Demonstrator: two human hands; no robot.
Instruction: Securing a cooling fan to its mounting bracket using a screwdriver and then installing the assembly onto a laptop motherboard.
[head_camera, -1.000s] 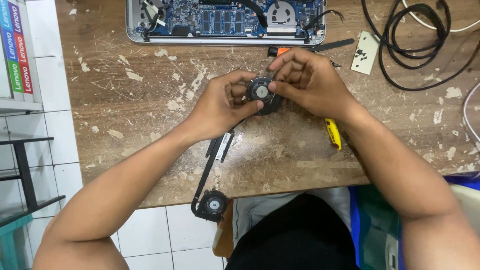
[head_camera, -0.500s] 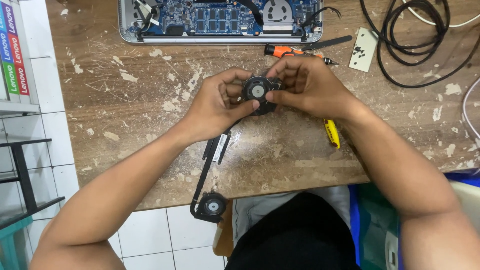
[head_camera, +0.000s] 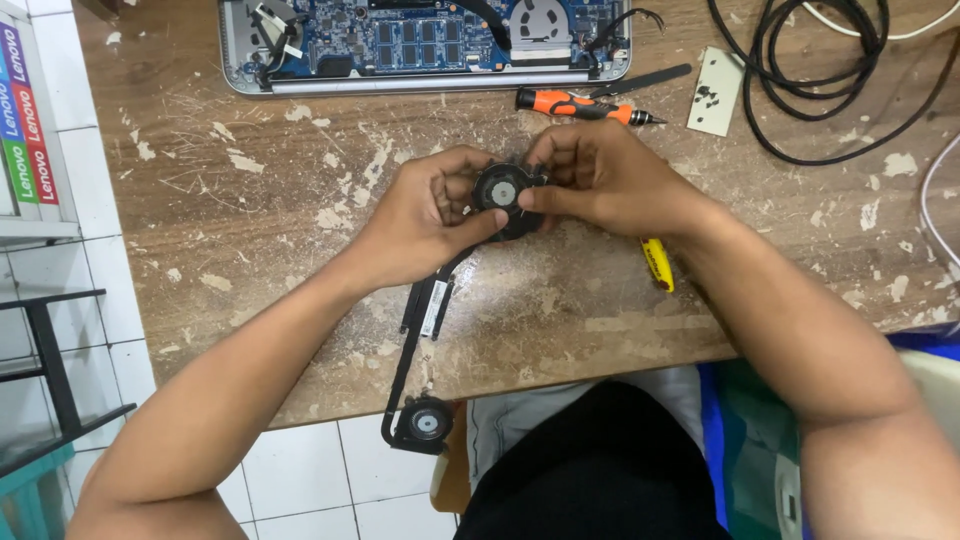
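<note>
Both hands are curled shut around a small round black fan (head_camera: 500, 192): the left hand (head_camera: 425, 225) cups it from the side with the thumb under it, and the right hand (head_camera: 600, 180) pinches its far rim between fingertips and thumb. The fan, dark with a grey hub, is held just above the middle of the scarred wooden worktop (head_camera: 250, 210). A black heat pipe (head_camera: 415, 330) trails from it to a second fan (head_camera: 425, 422) overhanging the near edge.

Repair workshop: scarred workbench (head_camera: 250, 210), opened laptop (head_camera: 420, 45), screwdriver (head_camera: 575, 103)
</note>
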